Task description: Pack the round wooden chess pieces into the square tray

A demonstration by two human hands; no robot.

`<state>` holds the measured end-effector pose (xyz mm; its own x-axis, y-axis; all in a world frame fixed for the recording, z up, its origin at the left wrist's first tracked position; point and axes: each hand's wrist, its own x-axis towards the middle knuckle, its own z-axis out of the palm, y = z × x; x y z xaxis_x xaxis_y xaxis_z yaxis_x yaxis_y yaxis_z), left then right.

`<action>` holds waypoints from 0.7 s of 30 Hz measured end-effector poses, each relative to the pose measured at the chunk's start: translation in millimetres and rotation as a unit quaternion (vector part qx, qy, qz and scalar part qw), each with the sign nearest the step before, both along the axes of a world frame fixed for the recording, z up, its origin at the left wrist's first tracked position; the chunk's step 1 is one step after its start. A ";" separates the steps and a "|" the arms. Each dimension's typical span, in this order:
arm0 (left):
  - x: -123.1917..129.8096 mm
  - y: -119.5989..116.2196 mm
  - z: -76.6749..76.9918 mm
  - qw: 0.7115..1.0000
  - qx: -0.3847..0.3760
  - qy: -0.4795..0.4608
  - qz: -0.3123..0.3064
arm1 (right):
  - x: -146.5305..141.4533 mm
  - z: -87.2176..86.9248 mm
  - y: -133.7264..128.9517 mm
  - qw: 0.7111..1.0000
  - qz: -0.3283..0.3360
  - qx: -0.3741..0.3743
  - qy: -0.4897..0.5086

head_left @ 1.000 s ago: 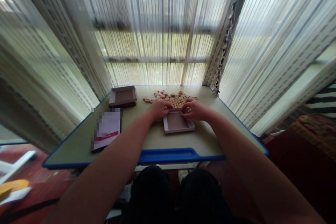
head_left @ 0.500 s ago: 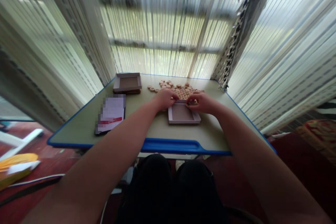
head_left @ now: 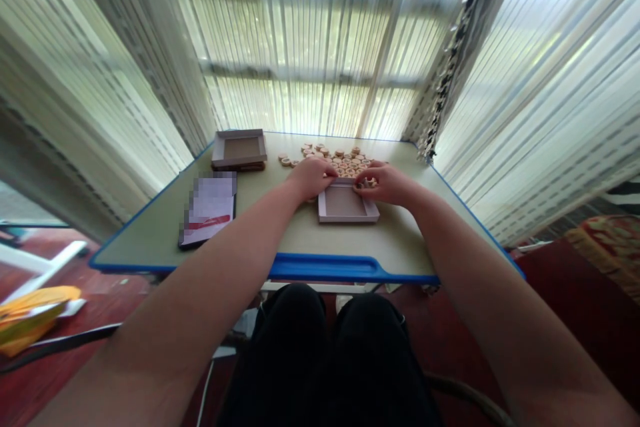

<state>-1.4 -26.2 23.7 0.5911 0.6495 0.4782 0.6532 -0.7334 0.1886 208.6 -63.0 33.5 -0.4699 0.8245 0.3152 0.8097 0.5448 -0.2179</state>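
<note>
A shallow, open cardboard box [head_left: 349, 218] lies on the table in front of me, with nothing seen in its bottom. My left hand [head_left: 313, 177] is at its far left corner, thumb and fingers closed at the rim. Over the far right corner, my right hand [head_left: 379, 183] is curled, with what looks like a small round wooden disc [head_left: 365, 183] between thumb and fingers. Just behind the box lie many more wooden discs [head_left: 345, 163] with dark marks on them; both hands partly cover the pile.
Another open cardboard box [head_left: 239, 148] rests on a flat brown piece at the table's back left. A phone [head_left: 210, 210] lies nearer on the left, partly pixelated. The table [head_left: 325, 240] has a blue edge with a tray groove in front. Stringed curtains [head_left: 310, 33] hang behind.
The whole view has tilted slightly, so the table sits a little higher. Both hands stay at the far corners of the box, with only slight finger movement.
</note>
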 end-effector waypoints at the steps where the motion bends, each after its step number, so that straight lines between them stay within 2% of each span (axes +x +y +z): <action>1: 0.1 -1.5 0.8 1.000 -0.007 -0.003 0.006 | -0.2 0.0 0.1 1.000 -0.001 -0.003 -0.002; 7: 0.7 -7.0 2.6 0.997 -0.056 -0.034 0.027 | 1.3 -0.5 0.8 1.000 -0.010 -0.001 -0.005; 13: 1.0 0.9 0.2 0.999 -0.044 -0.006 0.008 | 1.4 -1.2 1.0 1.000 -0.006 0.008 -0.013; 21: 0.3 1.7 -0.3 0.997 -0.068 -0.035 0.008 | 1.4 0.4 0.6 1.000 -0.001 0.006 -0.008</action>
